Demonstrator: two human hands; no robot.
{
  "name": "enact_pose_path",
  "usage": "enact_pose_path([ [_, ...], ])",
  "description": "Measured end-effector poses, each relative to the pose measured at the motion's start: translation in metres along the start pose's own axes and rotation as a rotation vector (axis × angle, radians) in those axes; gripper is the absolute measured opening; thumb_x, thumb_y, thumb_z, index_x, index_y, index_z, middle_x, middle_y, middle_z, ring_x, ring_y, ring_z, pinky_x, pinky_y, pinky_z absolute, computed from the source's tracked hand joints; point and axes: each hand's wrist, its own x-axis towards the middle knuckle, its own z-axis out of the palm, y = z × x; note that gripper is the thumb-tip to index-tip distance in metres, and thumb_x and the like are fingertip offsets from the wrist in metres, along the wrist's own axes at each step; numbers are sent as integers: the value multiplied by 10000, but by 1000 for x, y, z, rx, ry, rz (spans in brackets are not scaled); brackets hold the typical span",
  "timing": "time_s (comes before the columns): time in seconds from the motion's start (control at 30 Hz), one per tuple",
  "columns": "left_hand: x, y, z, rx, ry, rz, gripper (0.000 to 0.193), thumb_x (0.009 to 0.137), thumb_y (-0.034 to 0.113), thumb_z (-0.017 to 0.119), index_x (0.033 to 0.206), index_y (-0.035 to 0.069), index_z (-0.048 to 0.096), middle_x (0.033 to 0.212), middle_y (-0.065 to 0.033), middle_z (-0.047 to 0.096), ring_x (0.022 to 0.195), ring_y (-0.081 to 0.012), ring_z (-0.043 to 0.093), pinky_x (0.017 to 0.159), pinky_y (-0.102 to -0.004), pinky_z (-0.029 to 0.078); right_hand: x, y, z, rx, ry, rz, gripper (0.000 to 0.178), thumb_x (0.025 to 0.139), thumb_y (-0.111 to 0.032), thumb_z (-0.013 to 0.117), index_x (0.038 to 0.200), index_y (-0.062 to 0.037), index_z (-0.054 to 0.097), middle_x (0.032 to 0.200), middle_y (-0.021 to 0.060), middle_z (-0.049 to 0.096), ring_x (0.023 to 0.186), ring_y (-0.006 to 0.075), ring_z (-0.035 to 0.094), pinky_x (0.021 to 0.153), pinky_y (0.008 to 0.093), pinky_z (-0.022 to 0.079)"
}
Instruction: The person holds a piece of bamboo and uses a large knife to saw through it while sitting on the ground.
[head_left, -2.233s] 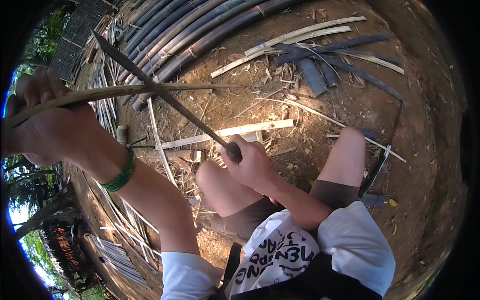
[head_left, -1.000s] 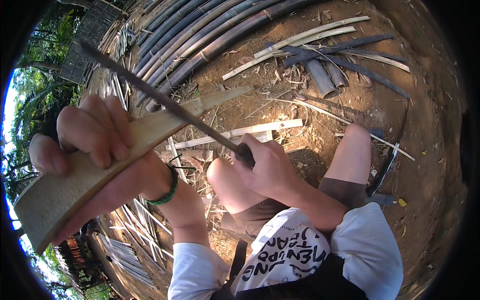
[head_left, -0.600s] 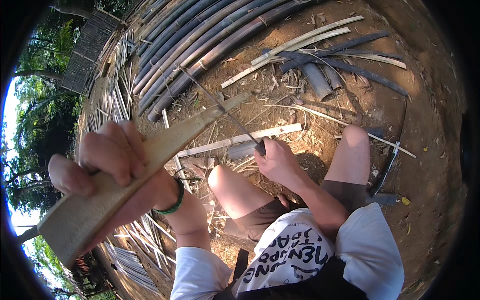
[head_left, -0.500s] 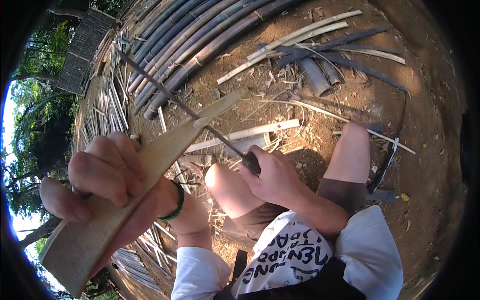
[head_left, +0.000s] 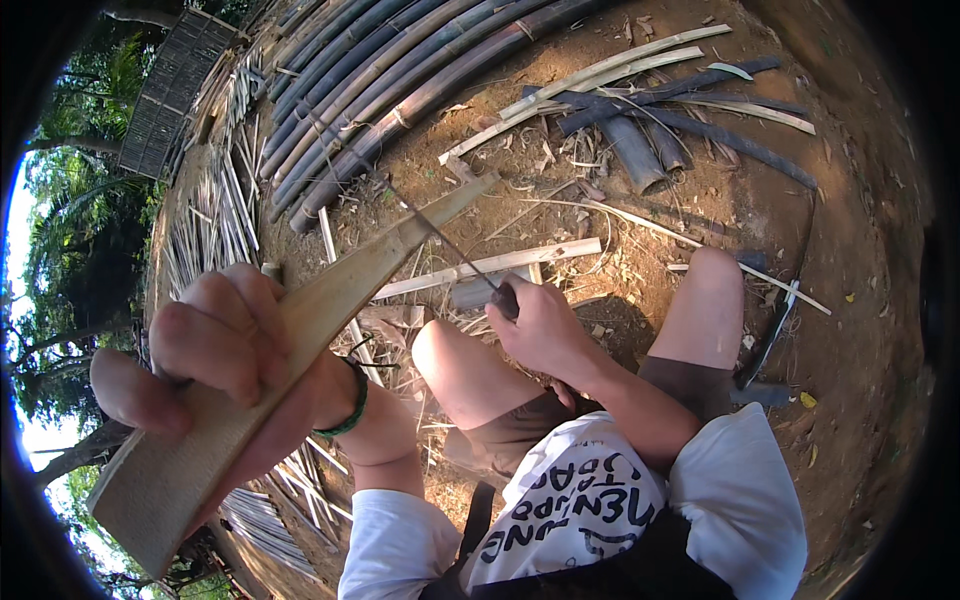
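My left hand is wrapped round the wide near end of a split bamboo piece, a pale flat strip that tapers to a narrow far end. In my right hand, fingers closed on the dark handle, is a long thin-bladed knife. Its blade slants up and left across the strip near the narrow end, and the far part of the blade is blurred. Whether the edge touches the bamboo at this instant I cannot tell. A green cord bracelet circles my left wrist.
Long dark bamboo poles lie side by side at the far left. Split strips and dark bamboo pieces are piled at the far right. Thin slats lie at left. A second long blade rests right of my bent knees. Shavings litter the dirt.
The curled chip on the strip at the blade is gone from there. A pale sliver now shows above the dark bamboo pieces at far right. The knife has shifted slightly; both hands keep their grip.
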Motion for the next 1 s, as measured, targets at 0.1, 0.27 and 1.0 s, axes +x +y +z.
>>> enact_pose_path([
  [0.1,2,-1,-4,-8,-42,17,372,852,445,709,958,203,446,643,25,460,533,-88,416,509,-234,328,1,0,-10,-17,-23,-17,208,855,-162,644,836,33,576,595,199,591,588,369,636,550,432,474],
  [0.27,-2,-4,-3,33,-63,24,384,806,266,791,972,198,452,655,38,463,536,-86,435,507,-238,340,-10,-24,-9,53,-26,-68,218,861,-175,631,848,36,577,613,203,600,580,370,632,554,424,474],
  [1.0,-8,-3,-12,2,51,80,369,817,314,783,963,163,479,644,37,499,510,-62,485,484,-212,401,38,73,7,-200,-24,59,233,841,-185,657,795,32,586,655,239,605,645,410,634,590,463,472],
])
